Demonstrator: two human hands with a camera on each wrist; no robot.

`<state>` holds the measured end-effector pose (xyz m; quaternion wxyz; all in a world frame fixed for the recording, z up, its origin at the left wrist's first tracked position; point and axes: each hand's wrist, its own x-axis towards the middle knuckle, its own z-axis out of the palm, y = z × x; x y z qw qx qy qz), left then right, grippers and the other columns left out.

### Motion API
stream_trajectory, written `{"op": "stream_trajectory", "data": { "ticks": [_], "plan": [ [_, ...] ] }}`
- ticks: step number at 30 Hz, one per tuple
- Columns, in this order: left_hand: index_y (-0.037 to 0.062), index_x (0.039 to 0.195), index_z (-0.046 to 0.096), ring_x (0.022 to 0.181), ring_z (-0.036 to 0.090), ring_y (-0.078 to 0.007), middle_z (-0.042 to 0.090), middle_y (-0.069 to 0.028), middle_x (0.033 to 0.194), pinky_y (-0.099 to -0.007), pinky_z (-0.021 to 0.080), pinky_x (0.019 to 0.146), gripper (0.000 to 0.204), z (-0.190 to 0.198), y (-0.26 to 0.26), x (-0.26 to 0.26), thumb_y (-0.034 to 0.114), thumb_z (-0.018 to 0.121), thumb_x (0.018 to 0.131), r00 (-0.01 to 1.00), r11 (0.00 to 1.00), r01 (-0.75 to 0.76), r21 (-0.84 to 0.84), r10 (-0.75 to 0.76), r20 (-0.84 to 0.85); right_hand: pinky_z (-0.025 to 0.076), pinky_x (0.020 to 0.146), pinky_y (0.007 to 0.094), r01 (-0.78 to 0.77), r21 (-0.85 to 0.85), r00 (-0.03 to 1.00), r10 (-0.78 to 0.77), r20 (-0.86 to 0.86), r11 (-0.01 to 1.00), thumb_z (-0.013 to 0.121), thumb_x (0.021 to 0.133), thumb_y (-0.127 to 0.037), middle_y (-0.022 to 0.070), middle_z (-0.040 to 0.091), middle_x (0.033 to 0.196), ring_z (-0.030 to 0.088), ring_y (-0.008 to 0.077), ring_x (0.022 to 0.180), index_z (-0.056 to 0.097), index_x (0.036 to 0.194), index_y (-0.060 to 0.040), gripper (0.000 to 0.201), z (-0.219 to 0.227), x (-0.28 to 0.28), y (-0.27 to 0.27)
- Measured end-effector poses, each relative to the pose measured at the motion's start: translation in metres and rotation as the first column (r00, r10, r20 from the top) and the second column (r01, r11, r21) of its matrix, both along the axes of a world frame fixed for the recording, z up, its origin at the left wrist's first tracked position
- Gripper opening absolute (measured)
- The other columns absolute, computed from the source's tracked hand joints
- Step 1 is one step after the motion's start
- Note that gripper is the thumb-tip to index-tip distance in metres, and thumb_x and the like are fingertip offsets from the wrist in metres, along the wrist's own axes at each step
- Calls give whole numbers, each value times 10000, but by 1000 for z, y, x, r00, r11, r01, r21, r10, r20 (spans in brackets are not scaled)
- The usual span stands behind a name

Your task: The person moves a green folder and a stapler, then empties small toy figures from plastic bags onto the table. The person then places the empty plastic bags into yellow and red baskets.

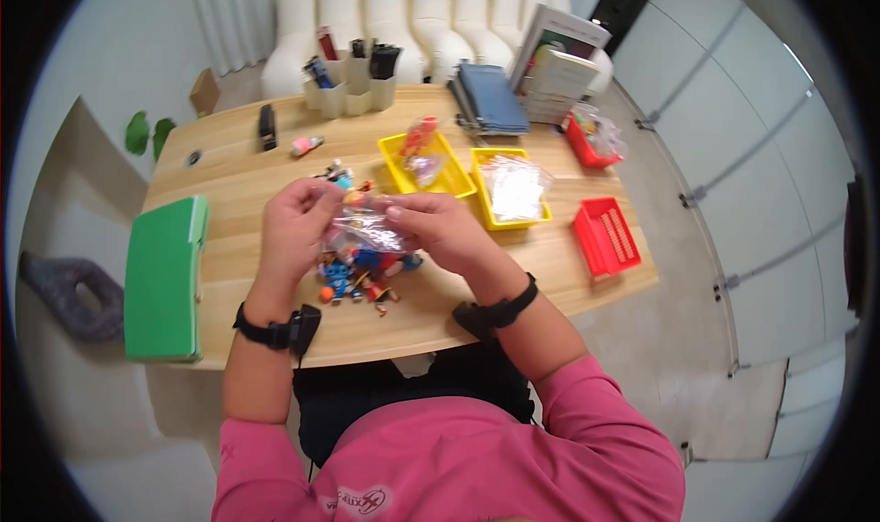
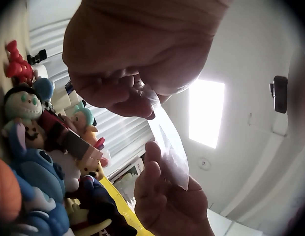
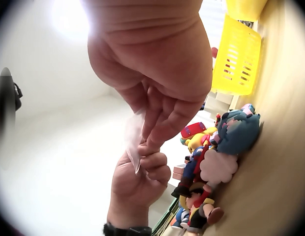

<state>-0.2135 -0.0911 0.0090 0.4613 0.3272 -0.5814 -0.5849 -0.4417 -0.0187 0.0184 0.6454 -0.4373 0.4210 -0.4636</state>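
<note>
Between both hands, over a pile of small toy figures [image 1: 346,279], a clear plastic bag [image 1: 367,231] is stretched out. My left hand [image 1: 298,221] pinches its left side between thumb and curled fingers. At the opposite side, my right hand [image 1: 446,231] pinches the bag with its thumb on top. Seen from the left wrist, the bag [image 2: 171,147] looks thin and flat, spanning the two hands. A blue Stitch figure [image 2: 39,172] and an orange ball [image 2: 5,189] are among the toys below.
Yellow baskets, one with wrapped items [image 1: 394,146], one with clear bags [image 1: 515,192], stand behind the right hand. Red baskets [image 1: 609,247] [image 1: 587,151] line the right side. A green folder box [image 1: 165,279] lies left; pen holders [image 1: 344,96] and blue folders [image 1: 490,98] stand at the back.
</note>
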Motion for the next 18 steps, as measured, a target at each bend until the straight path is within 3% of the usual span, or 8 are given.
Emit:
{"op": "stream_trajectory", "data": {
  "ticks": [5, 7, 10, 11, 13, 15, 16, 18],
  "plan": [
    [57, 1041, 704, 591, 519, -7, 618, 55, 728, -168, 381, 512, 144, 7, -2, 8, 200, 718, 1031, 973, 976, -217, 20, 218, -73, 626, 836, 339, 177, -11, 977, -174, 124, 984, 621, 1065, -198, 131, 750, 1220, 752, 224, 1075, 676, 1355, -12, 349, 26, -31, 23],
    [62, 1030, 698, 563, 494, -9, 596, 59, 700, -168, 357, 495, 139, 7, -3, 8, 200, 714, 1031, 966, 969, -242, 43, 245, -86, 630, 834, 349, 414, -78, 907, -404, 121, 907, 648, 1048, -216, 140, 748, 1231, 753, 237, 1089, 679, 1312, 11, 349, 39, -62, 36],
    [59, 1027, 700, 587, 513, -9, 611, 57, 723, -171, 379, 510, 130, 4, -2, 7, 187, 714, 1030, 969, 974, -224, 7, 224, -102, 605, 834, 310, 679, -527, 577, -815, -48, 511, 662, 1051, -135, 93, 775, 1144, 750, 166, 1044, 738, 1244, -8, 243, 60, -106, 49],
    [57, 1022, 700, 601, 522, -9, 616, 56, 734, -172, 390, 519, 128, 6, 0, 4, 184, 718, 1027, 970, 974, -224, -11, 222, -101, 591, 859, 306, 637, -676, 427, -900, -89, 369, 659, 1044, -88, 114, 777, 1168, 741, 162, 1042, 745, 1226, 19, 228, 63, -115, 51],
    [55, 1017, 701, 615, 532, -9, 621, 55, 746, -174, 401, 529, 127, 7, 4, 2, 180, 723, 1025, 971, 975, -220, -27, 216, -104, 578, 918, 320, 236, -924, 192, -946, -260, 302, 668, 1006, -32, 140, 762, 1239, 730, 216, 1097, 744, 1232, 10, 242, 58, -133, 57],
    [51, 1011, 701, 638, 545, -10, 630, 51, 764, -175, 415, 546, 128, 7, 6, 2, 175, 730, 1020, 980, 984, -174, -45, 169, -100, 561, 980, 346, -52, -839, 124, -830, -543, 541, 671, 963, 9, 160, 720, 1330, 693, 282, 1195, 751, 1229, -23, 280, 54, -140, 68],
    [51, 1011, 701, 638, 545, -10, 630, 51, 764, -175, 415, 546, 128, 8, 7, 2, 175, 730, 1020, 981, 984, -171, -44, 166, -104, 558, 1003, 378, 25, -727, 240, -710, -662, 686, 706, 917, 3, 161, 687, 1382, 660, 333, 1240, 759, 1235, -65, 329, 45, -137, 68],
    [49, 1012, 700, 639, 545, -9, 629, 50, 761, -174, 412, 546, 136, 8, 8, 1, 181, 734, 1018, 983, 986, -165, -17, 163, -88, 530, 1044, 420, -77, -562, 148, -548, -823, 823, 669, 926, -85, 172, 691, 1359, 644, 355, 1245, 749, 1221, -44, 308, 37, -137, 77]
  ]
}}
